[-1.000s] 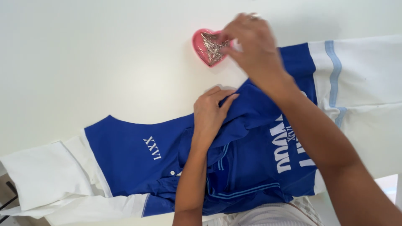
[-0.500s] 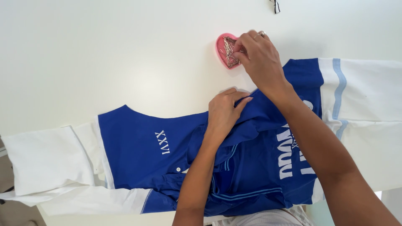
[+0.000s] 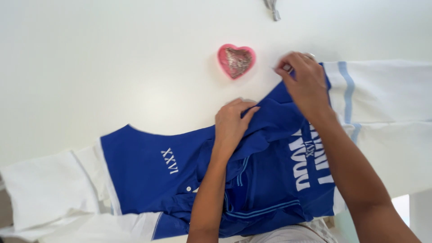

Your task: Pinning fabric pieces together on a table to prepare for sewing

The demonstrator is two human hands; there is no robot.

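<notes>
A blue jacket [image 3: 148, 175] with white sleeves and white lettering lies spread on a white table [image 3: 112, 58]. My left hand [image 3: 231, 123] presses down on a folded blue edge near the jacket's middle, fingers bent over the fold. My right hand [image 3: 303, 81] hovers at the jacket's upper edge, fingertips pinched together on something small, likely a pin, too small to see clearly. A pink heart-shaped dish [image 3: 236, 60] with several silvery pins sits on the table to the left of my right hand.
One white sleeve [image 3: 387, 90] with a light blue stripe stretches to the right, the other white sleeve [image 3: 45, 193] to the lower left. A small grey metal object [image 3: 272, 9] lies at the table's far edge.
My right hand has come away from the pink dish and moved right and down to the jacket's upper edge, fingers pinched. The left hand stays on the fold.
</notes>
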